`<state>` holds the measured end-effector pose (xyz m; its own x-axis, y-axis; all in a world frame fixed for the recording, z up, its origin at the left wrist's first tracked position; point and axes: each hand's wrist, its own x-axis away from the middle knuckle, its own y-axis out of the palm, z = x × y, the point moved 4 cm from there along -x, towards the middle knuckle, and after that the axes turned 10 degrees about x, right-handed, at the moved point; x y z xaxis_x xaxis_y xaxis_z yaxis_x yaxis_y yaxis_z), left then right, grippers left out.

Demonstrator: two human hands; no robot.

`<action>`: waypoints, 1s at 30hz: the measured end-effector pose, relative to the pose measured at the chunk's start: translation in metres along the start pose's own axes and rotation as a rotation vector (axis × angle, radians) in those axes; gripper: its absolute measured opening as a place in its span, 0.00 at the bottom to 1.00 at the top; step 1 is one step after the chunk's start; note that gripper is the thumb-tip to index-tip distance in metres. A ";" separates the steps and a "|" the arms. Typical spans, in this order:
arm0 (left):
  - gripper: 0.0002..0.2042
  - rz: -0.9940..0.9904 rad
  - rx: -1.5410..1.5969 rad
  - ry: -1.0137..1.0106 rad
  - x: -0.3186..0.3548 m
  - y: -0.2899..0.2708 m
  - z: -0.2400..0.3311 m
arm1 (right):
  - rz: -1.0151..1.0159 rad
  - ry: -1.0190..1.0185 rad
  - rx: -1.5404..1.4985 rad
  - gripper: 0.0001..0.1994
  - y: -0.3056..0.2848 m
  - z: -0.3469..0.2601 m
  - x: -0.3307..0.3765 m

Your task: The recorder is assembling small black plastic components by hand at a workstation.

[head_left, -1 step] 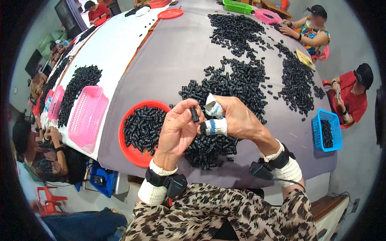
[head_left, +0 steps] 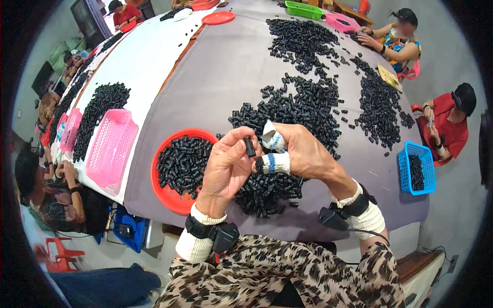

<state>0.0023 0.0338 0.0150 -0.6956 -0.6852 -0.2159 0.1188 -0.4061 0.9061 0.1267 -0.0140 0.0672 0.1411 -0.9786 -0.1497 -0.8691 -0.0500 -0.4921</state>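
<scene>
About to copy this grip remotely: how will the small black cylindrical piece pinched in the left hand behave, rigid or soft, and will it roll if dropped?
The small black cylindrical piece is probably rigid: it stays straight, pinched in the left hand. Likely light, since fingertips alone hold it. Being round, it may roll on the grey tablecloth.

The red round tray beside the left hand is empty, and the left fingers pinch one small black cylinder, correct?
Not empty: in the head view the red round tray holds many black cylinders. The left hand does pinch one small black cylinder.
</scene>
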 end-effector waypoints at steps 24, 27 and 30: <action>0.09 0.041 -0.014 -0.031 -0.006 0.001 0.003 | 0.034 0.105 -0.014 0.18 0.001 0.006 -0.005; 0.09 0.035 0.014 -0.031 -0.006 0.000 0.000 | 0.101 0.086 0.037 0.18 0.001 0.009 -0.003; 0.09 0.058 0.017 -0.018 -0.007 -0.001 -0.004 | 0.175 0.013 0.122 0.15 -0.002 0.005 0.001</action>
<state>0.0101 0.0363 0.0145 -0.7001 -0.6967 -0.1562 0.1478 -0.3554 0.9229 0.1311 -0.0136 0.0637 -0.0139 -0.9729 -0.2310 -0.8160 0.1446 -0.5597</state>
